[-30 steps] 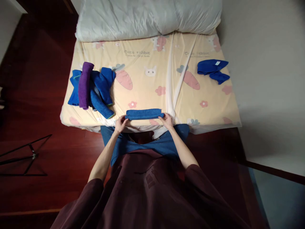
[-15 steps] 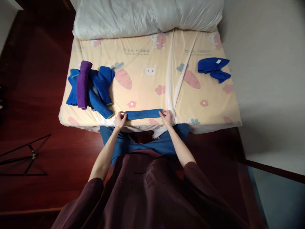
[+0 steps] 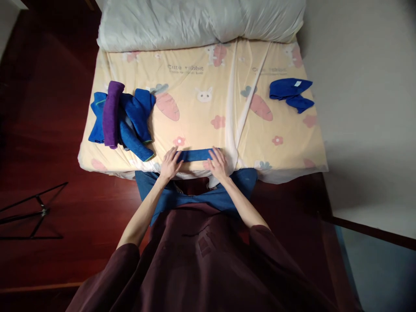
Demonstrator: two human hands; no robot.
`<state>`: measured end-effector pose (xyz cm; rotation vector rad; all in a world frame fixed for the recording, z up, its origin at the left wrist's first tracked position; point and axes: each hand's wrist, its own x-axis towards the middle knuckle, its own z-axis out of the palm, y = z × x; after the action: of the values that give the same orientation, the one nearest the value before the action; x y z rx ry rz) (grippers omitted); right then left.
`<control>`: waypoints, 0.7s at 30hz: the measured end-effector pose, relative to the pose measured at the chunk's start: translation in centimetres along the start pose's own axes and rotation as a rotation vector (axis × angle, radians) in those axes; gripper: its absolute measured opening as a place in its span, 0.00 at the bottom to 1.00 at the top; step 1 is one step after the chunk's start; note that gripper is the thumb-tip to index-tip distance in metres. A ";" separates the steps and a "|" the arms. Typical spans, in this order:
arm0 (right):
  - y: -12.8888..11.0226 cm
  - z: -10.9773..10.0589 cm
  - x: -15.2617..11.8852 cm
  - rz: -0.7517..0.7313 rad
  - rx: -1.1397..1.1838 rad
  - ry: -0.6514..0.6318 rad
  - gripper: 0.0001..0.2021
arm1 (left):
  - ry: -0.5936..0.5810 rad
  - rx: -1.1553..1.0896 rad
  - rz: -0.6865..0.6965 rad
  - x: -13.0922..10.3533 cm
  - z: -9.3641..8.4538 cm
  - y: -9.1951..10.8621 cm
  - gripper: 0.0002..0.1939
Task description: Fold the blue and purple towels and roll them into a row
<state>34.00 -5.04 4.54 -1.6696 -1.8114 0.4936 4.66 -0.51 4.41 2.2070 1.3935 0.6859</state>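
Observation:
A long, narrow folded blue cloth (image 3: 195, 155) lies flat near the front edge of the bed. My left hand (image 3: 170, 164) rests over its left end with the fingers spread. Over the right end lies my right hand (image 3: 219, 164), its fingers also apart and touching the cloth. Both ends of the strip are partly covered by my fingers. To the left is a heap of blue cloths (image 3: 138, 110), with a rolled purple cloth (image 3: 112, 115) lying across it.
On the right side of the bed (image 3: 201, 125) lies a crumpled dark blue cloth (image 3: 290, 91) with a white tag. A pale quilt (image 3: 201, 24) is bunched at the back. A wall (image 3: 360, 108) borders the right side, and black stand legs (image 3: 40, 212) are on the floor at left.
Both hands have released their pinch on the ends of the blue strip. They have shifted inward and now lie on it with spread fingers.

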 end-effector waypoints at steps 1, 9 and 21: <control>-1.0 0.6 -0.1 -0.076 -0.021 -0.099 0.26 | -0.064 0.014 0.060 0.2 0.5 0.8 0.29; -1.1 4.7 0.4 -0.082 -0.103 -0.239 0.30 | -0.176 0.107 0.073 1.5 4.8 1.5 0.36; 3.0 2.6 -2.2 0.190 0.073 0.085 0.29 | -0.133 0.098 0.008 0.6 2.7 -2.6 0.39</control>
<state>34.61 -6.41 0.27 -1.7933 -1.5650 0.5545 4.76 0.82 0.88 2.2888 1.3783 0.4733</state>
